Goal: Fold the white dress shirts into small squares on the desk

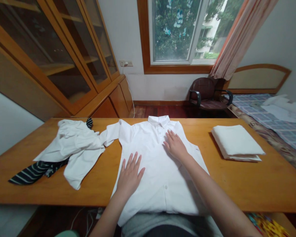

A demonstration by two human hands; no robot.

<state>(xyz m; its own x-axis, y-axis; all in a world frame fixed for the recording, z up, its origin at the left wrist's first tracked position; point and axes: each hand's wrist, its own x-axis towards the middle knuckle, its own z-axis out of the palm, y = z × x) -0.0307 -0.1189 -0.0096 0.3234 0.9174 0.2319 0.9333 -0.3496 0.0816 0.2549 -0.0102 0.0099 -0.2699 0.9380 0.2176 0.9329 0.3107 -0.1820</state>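
Resting open and flat, left hand and right hand grip nothing; the white button-front cotton shirt lies spread beneath both palms. Sliding either palm unevenly could bunch fabric into creases.

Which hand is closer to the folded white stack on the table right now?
Right. The right hand lies flat high on the white shirt, left of the folded white stack; the left hand lies flat lower on the shirt, farther off.

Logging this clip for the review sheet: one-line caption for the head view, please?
Left hand and right hand lie flat on a white collared shirt spread across a wooden table.
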